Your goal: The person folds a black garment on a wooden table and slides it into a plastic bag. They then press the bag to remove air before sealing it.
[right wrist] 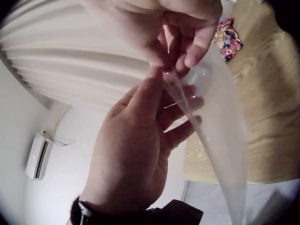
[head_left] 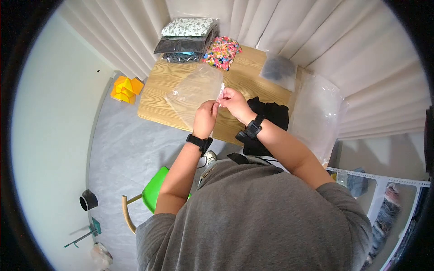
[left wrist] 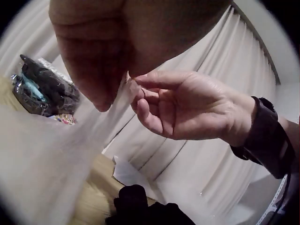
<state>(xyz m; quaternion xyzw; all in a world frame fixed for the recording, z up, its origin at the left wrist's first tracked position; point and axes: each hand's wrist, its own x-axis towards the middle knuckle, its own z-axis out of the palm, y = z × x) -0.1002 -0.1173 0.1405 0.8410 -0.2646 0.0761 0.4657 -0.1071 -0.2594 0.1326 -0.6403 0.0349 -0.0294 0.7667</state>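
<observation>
Main item: clear, thin, flexible plastic bag (head_left: 194,90), above the wood-grain desk (head_left: 156,101), over its middle and left part. Both hands were on it.

Left hand (head_left: 205,117): thumb and fingertips pinched the bag's edge, over the desk's near side. Right hand (head_left: 237,105): fingertips pinched the same edge just beside the left ones. Most of the bag lay on the far-left side of the hands, none visible in the palms.

Orientation: pinched edge pointed toward the desk's right end, loose body fanned out toward the desk's left end. Right wrist view showed a fold running down and away from the pinch. Couldn't tell the long axis; film was bent and see-through.

Rest, by desk position: black folded cloth (head_left: 273,117) at the near right; clear packet with dark contents (head_left: 278,72) at the far right; large clear plastic sheet or bag (head_left: 315,108) at the right end; stack of dark plastic-wrapped packets (head_left: 183,44) at the far left, white-and-green patterned packet (head_left: 187,27) on top; multicoloured patterned bundle (head_left: 222,50) along the far edge, beside the stack.
</observation>
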